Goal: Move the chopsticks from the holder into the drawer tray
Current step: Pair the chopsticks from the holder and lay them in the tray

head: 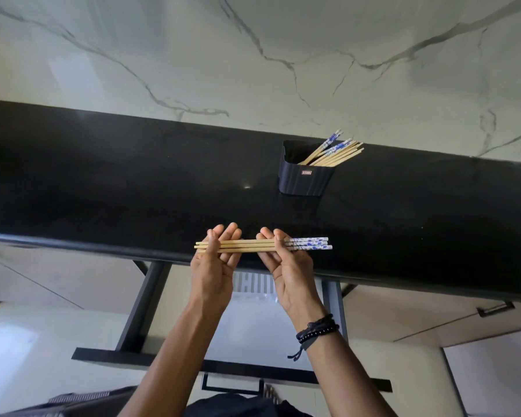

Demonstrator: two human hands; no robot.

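A bundle of wooden chopsticks (253,246) with blue-and-white patterned ends lies level across both my hands, over the front edge of the black counter. My left hand (215,266) grips the plain tips, palm up. My right hand (289,266) grips near the patterned ends, which stick out to the right. A black ribbed holder (306,179) stands on the counter behind and to the right, with several more chopsticks (333,152) leaning out of it. Below my hands the drawer (139,311) is pulled out, with a pale tray (253,326) inside, partly hidden by my forearms.
The black countertop (102,182) runs across the view against a marble-patterned wall (253,55). Closed cabinet fronts with dark handles (495,310) flank the drawer on both sides. The drawer's dark front panel (108,355) juts toward me.
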